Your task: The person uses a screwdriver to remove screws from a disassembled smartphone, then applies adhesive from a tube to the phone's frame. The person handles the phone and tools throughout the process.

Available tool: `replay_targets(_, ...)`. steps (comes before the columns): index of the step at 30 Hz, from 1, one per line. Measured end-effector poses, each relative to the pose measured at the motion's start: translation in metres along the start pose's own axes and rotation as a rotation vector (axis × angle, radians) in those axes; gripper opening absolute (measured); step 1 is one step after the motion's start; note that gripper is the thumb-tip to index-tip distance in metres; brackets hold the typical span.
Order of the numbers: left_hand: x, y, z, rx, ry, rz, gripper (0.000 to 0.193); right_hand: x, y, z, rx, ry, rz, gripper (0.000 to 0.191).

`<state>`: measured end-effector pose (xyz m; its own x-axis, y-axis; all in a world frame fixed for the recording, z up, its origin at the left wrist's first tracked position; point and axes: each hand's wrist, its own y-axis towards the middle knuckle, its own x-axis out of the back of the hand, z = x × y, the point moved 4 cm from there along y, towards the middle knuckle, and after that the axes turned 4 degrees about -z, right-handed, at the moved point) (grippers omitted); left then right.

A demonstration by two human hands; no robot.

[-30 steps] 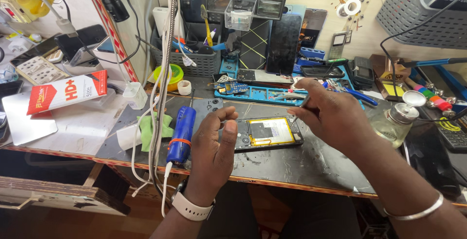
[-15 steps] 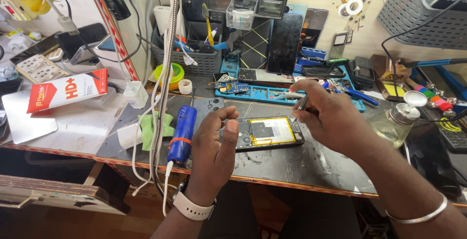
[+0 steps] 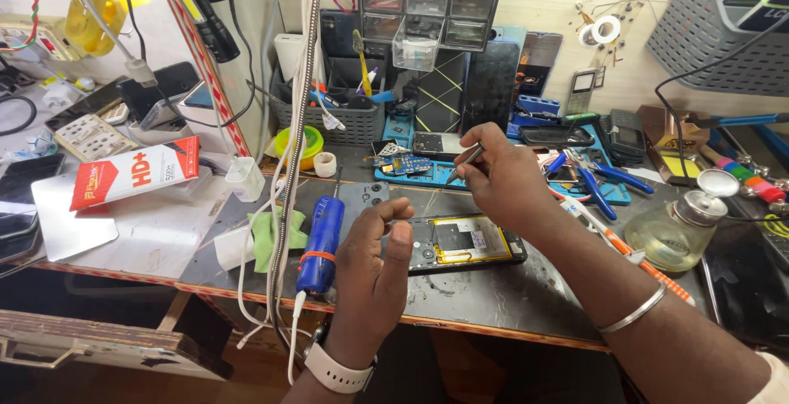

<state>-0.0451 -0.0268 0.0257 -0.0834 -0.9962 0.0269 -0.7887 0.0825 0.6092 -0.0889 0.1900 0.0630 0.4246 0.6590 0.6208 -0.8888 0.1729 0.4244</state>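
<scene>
two hands [image 3: 374, 260], one opened phone [image 3: 460, 244]
</scene>
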Motion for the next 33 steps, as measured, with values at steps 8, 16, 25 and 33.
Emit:
replay_targets(8,0.0,0.0,-0.001,-0.003,0.033,-0.015,0.049,0.015,-0.011,0.002,0.034,0.128,-0.076,0.03)
replay_targets(16,-0.013,0.002,-0.007,-0.151,0.262,0.142,0.026,0.035,-0.099,-0.011,-0.137,0.593,-0.226,0.037)
replay_targets(25,-0.024,0.0,-0.009,-0.131,0.351,0.337,0.011,0.02,-0.132,-0.027,-0.234,0.758,-0.278,0.035)
replay_targets(33,-0.024,-0.001,-0.01,-0.165,0.346,0.318,0.008,0.02,-0.135,-0.025,-0.183,0.676,-0.266,0.035)
